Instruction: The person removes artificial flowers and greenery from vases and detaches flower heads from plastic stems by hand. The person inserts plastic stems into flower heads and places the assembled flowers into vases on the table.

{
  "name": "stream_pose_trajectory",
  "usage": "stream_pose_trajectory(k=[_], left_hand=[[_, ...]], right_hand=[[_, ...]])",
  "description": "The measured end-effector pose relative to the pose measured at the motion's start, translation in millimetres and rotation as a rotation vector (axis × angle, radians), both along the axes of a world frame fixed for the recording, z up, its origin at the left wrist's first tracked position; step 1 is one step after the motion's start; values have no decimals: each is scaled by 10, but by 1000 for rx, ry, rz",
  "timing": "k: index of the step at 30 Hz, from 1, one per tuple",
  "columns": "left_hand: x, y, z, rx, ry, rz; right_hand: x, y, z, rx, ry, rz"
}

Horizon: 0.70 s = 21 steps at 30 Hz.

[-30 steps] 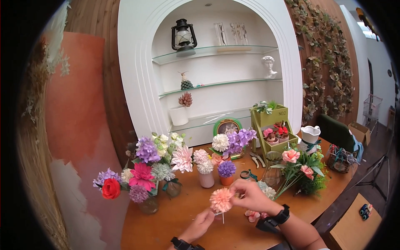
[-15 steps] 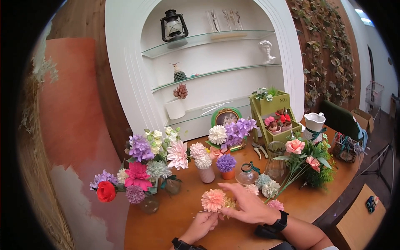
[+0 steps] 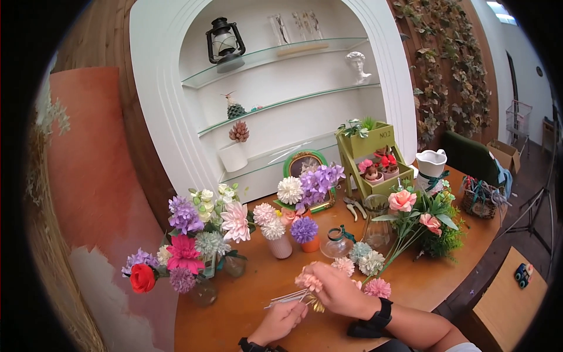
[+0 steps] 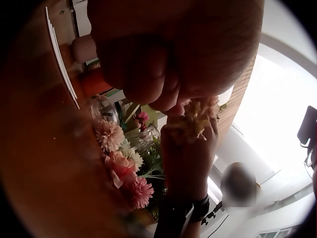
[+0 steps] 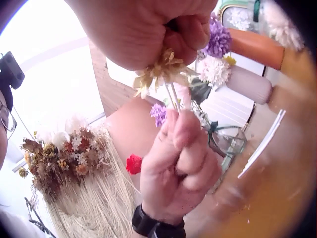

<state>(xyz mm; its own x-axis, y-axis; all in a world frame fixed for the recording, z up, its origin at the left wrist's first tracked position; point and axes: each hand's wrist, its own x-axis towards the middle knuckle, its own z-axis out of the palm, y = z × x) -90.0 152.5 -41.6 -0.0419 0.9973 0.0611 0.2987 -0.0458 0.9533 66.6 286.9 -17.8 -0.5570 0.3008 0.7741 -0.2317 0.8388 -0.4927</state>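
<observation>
My left hand [image 3: 280, 322] is low over the table and pinches thin white flower stems [image 5: 172, 94] between thumb and fingers. Above it my right hand [image 3: 346, 293] curls its fingers at the head of a peach artificial flower [image 3: 307, 281]. Just beneath those fingers spreads a yellow artificial flower [image 5: 166, 72], its petals facing the left hand and the white stems coming out of it. Much of the peach bloom is hidden behind the right hand. White sticks [image 5: 262, 144] lie on the table beside the left hand.
Loose pompom flowers [image 3: 375, 286] and a round glass vase [image 3: 336, 245] are near the right hand. Flower-filled vases [image 3: 202, 290] stand at left. Farther back are a pink vase [image 3: 281, 247], pliers [image 3: 354, 210] and a green stand [image 3: 375, 161].
The peach flower has tipped from facing the camera to turned aside, the right hand now around it. The yellow flower has come into view below it. The head view has shifted right.
</observation>
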Motion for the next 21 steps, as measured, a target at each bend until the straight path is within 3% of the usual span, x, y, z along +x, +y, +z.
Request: stream_pose_trajectory(k=[2,4,6,8,10,12,13,15,21], left_hand=[[-56,-17,-15,-11,-21,36],[-246,-31,-68,-57,-66,88],[-262,20,-46,-43,57,165],[-194,61,6,150,594,293],[-267,106,-125,212,605,308],[-370,125,-179,363,861,329],[-415,108,-202,357,861,326],[-404,86,-127,154,1003,340],[-327,51,-84,248,1021,301]], right_hand=[[83,133,64,-219,70,-42],[220,282,151,-181,51,-154],[314,391,182,-144,42,-267],[361,476,191,17,-68,-417],[458,470,227,51,-185,-506],[527,484,217,37,-521,-729],[533,542,148,40,-572,-777],[584,583,110,63,-608,-795],[634,604,105,78,-651,-837]])
